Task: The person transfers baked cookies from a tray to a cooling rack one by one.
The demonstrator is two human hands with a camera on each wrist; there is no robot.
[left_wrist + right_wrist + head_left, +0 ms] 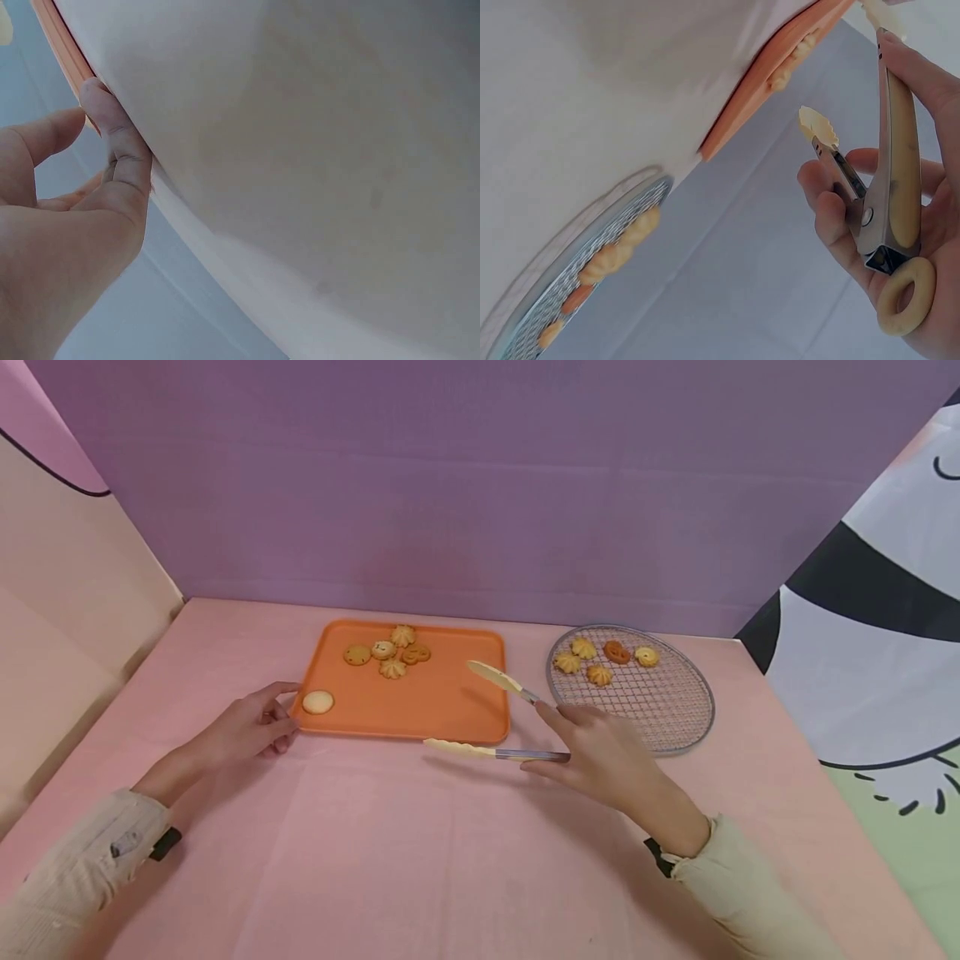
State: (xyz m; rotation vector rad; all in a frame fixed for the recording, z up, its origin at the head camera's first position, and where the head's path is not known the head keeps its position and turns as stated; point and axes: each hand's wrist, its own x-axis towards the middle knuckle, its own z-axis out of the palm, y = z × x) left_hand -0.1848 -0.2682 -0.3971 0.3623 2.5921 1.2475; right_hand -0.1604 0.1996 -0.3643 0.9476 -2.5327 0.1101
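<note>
At the left edge of the orange tray [442,693], my left hand [251,727] holds the rim near the front corner with thumb and fingers. A pale round cookie [318,702] lies just inside that corner. My right hand [611,760] grips a pair of tongs [892,157] with cream scalloped tips and a ring at the tail. The tongs' arms stand spread wide over the tray's right front part, with nothing between the tips. Towards the tray's back lie several cookies, among them a chocolate-chip one [357,655], a pretzel-shaped one [416,653] and a swirled one [392,669].
Right of the tray lies a round wire mesh rack [667,714], partly behind my right hand. Swirled cookies [583,648], a brown pretzel-shaped cookie [617,652] and a yellow round cookie [647,657] sit towards its back. A purple wall [480,527] closes off the pink table behind.
</note>
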